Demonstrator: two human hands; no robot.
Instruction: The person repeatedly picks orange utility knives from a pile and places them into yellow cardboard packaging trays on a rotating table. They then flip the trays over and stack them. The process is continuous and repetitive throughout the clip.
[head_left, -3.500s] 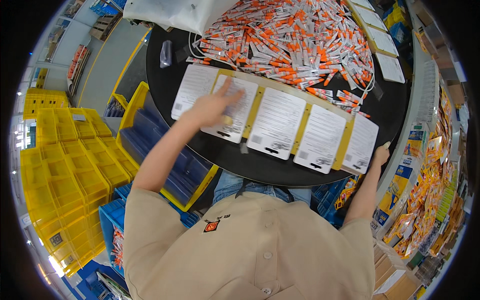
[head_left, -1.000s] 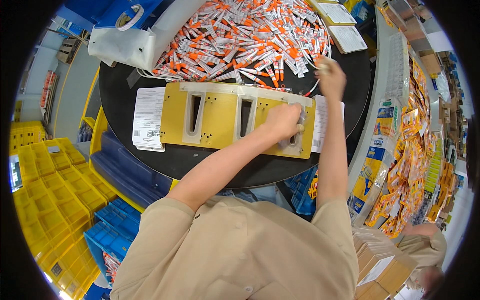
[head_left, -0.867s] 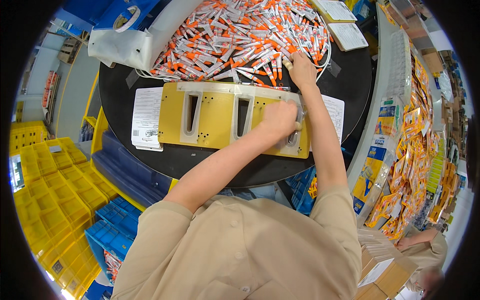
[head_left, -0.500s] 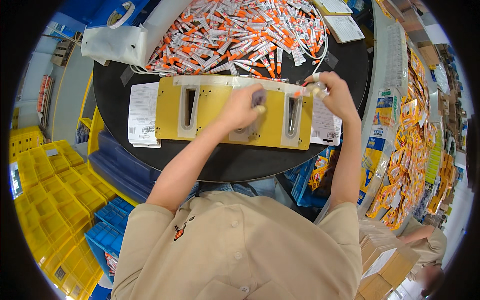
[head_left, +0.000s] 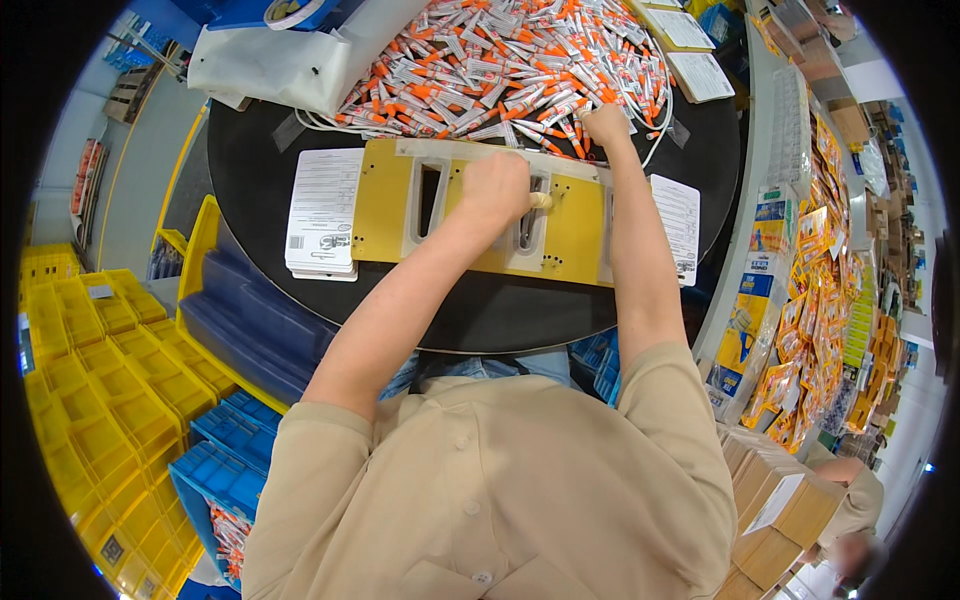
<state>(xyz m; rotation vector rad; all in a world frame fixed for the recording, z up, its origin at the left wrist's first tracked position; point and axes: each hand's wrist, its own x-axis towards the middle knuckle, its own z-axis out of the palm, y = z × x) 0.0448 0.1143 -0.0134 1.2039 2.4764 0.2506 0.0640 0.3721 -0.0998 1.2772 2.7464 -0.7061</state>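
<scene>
A long yellow plate (head_left: 385, 215) with clear-rimmed slots lies across the round black table. My left hand (head_left: 495, 185) is over its middle, beside the central slot (head_left: 530, 225). Its fingers are curled and the wrapped thumb points right; whatever they hold is hidden. Beyond the plate spreads a heap of small white tubes with orange caps (head_left: 480, 75). My right hand (head_left: 608, 125) reaches to the near right edge of this heap, touching or just above the tubes. Its fingertips are hidden. Stacks of white printed cards stick out at the plate's left end (head_left: 325, 210) and right end (head_left: 677, 220).
A white plastic sheet (head_left: 265, 70) and a tape roll (head_left: 293, 12) sit at the far left. Yellow crates (head_left: 100, 400) and blue crates (head_left: 235, 440) stand to the left. Packaged goods (head_left: 795, 345), cardboard boxes (head_left: 790, 530) and another person (head_left: 855, 505) are at the right.
My right hand has moved from the plate's right end forward to the tube heap. My left hand stays over the middle of the plate, its fingers curled. The view has shifted slightly.
</scene>
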